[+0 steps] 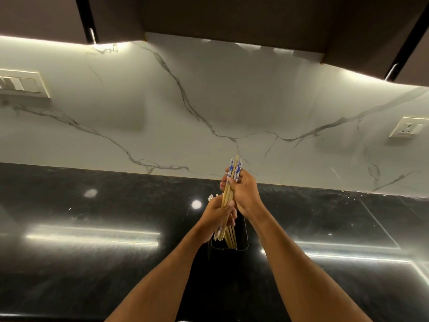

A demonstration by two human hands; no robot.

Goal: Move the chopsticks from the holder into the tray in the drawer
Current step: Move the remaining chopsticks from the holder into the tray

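A bundle of chopsticks (pixel 232 180), some plain wood and some with blue-and-white patterned ends, stands upright with its lower tips in a black holder (pixel 241 242) on the black countertop. My right hand (pixel 243 191) grips the bundle near its top. Lower down, my left hand (pixel 217 216) grips the same bundle just above the holder's rim. A few white-tipped chopsticks (pixel 212 197) stick out behind my left hand. The drawer and its tray are out of view.
The glossy black countertop (pixel 92 228) stretches left and right of the holder. A white marble backsplash (pixel 209 101) rises behind it, with a switch plate (pixel 22 84) at left and a socket (pixel 409 129) at right. Dark wall cabinets (pixel 232 17) hang overhead.
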